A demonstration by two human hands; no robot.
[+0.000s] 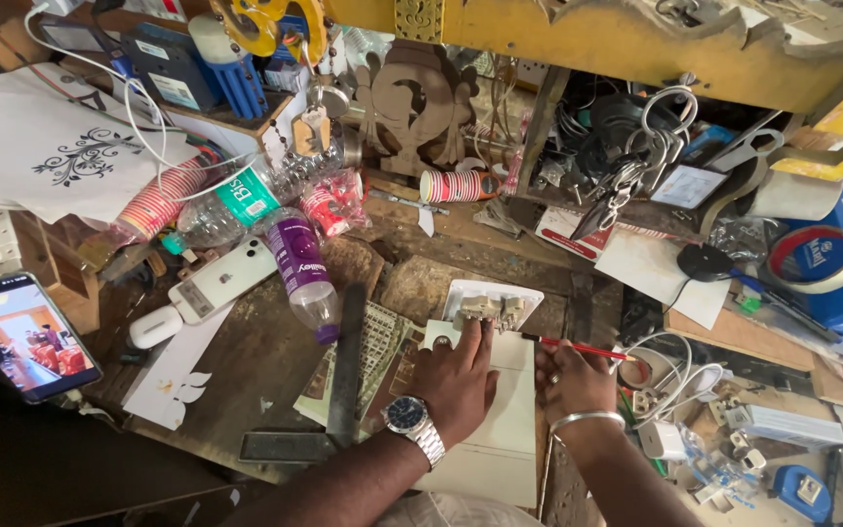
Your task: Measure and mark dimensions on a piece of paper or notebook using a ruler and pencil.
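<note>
The left hand (459, 376), a metal watch on its wrist, lies flat with fingers spread on a smooth white board (500, 429) at the near edge of the cluttered wooden tabletop (265, 361), steadying a small white switch fitting (485, 310) at the board's far end, while the right hand (578, 379) is curled around a thin red pencil (578, 347) whose tip points at that fitting. This looks like marking out around the fitting, which calls for a still fitting and a close pencil line. Beyond lie a dark metal square (343, 376), a purple-labelled plastic bottle (302, 275), a white phone (219, 281), striped paper cups (456, 185) and a carved wooden ornament (420, 98).
</note>
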